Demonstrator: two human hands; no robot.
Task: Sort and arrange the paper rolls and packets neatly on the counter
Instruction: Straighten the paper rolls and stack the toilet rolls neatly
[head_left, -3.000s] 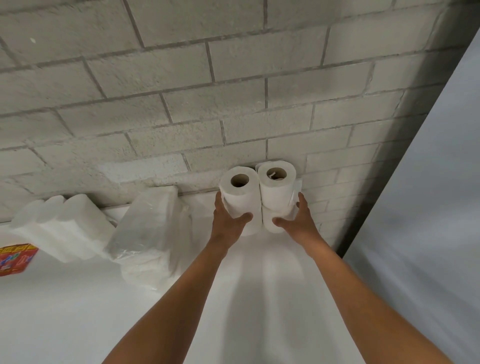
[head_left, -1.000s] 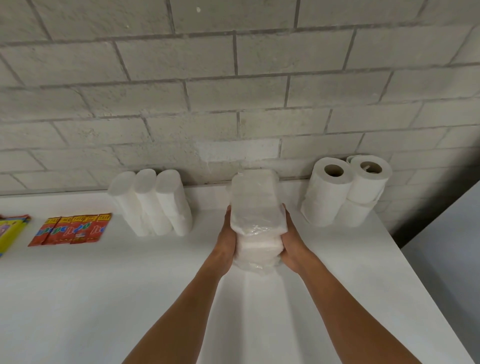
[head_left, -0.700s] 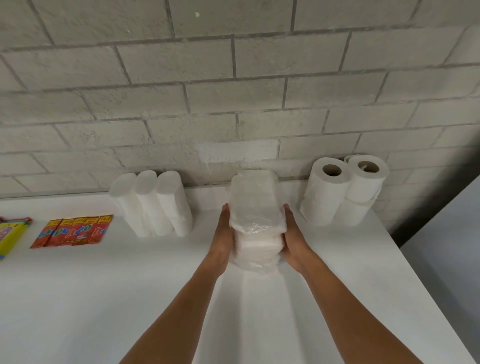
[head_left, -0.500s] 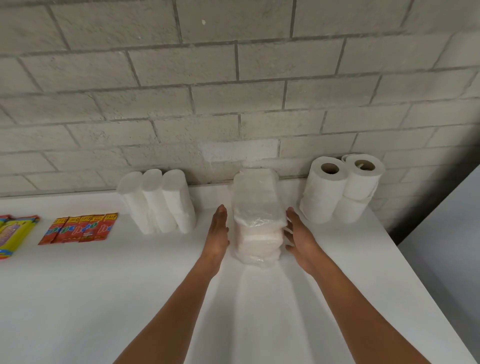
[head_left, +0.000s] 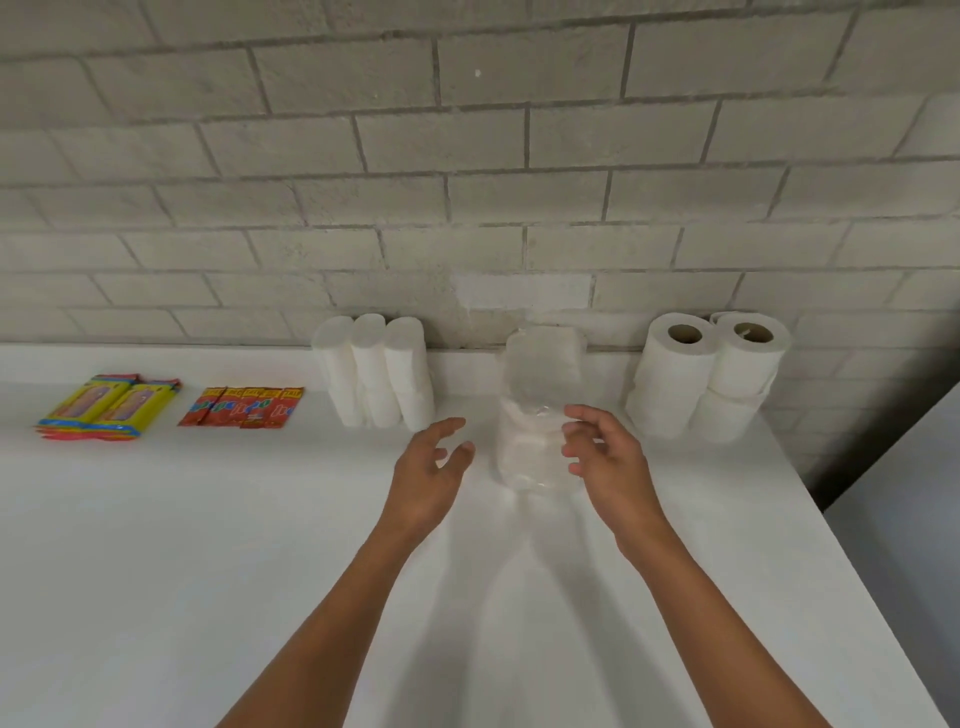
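Plastic-wrapped packet (head_left: 537, 410) stood released on the counter (head_left: 208, 545); left hand (head_left: 428, 470) and right hand (head_left: 605, 457) had withdrawn, open, empty.

You have a white desk (head_left: 156, 545) under a pale grey brick wall (head_left: 467, 182), all-white paper rolls (head_left: 706, 374) with brown cores, a white tissue stack (head_left: 540, 410) in clear glossy wrap, white wrapped rolls (head_left: 379, 369) — and two bright spots: yellow packets (head_left: 104, 410) with red-blue edges, red packets (head_left: 244, 413) with blue-yellow lettering.
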